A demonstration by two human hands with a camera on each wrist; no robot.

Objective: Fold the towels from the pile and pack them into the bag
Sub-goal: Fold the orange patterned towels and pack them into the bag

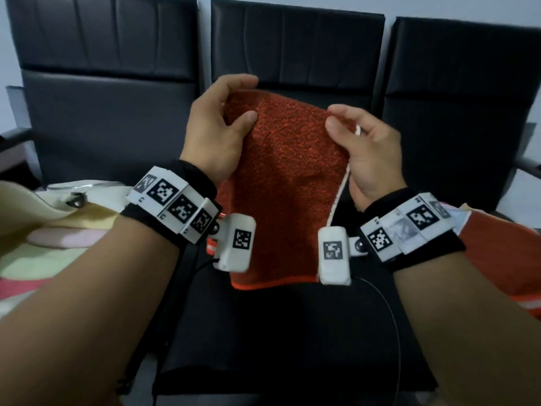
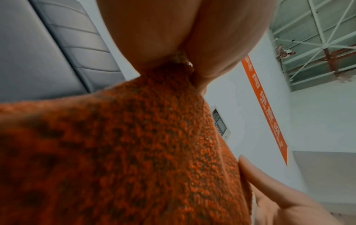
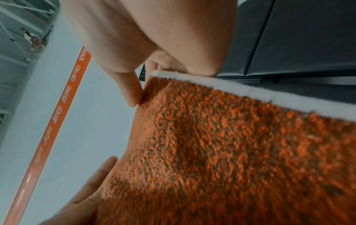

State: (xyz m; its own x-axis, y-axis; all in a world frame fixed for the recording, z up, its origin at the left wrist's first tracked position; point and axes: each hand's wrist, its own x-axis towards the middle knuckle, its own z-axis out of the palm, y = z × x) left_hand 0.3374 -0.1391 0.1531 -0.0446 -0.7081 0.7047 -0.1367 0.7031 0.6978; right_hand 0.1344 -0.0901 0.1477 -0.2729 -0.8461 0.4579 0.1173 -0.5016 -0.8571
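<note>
Three black padded chairs [image 1: 295, 45] in a row against a pale wall [image 2: 312, 115]. Metal armrest [image 1: 527, 165] at the right edge. Thin black cable [image 1: 392, 312] curving across the middle seat. On the wall, a long orange banner [image 2: 269, 115] with pale lettering, too blurred to read, and beside it a small white control panel [image 2: 220, 123]. High up, a window with metal bars [image 2: 316, 41].

orange wall banner [image 2: 266, 109], characters too blurred
</note>
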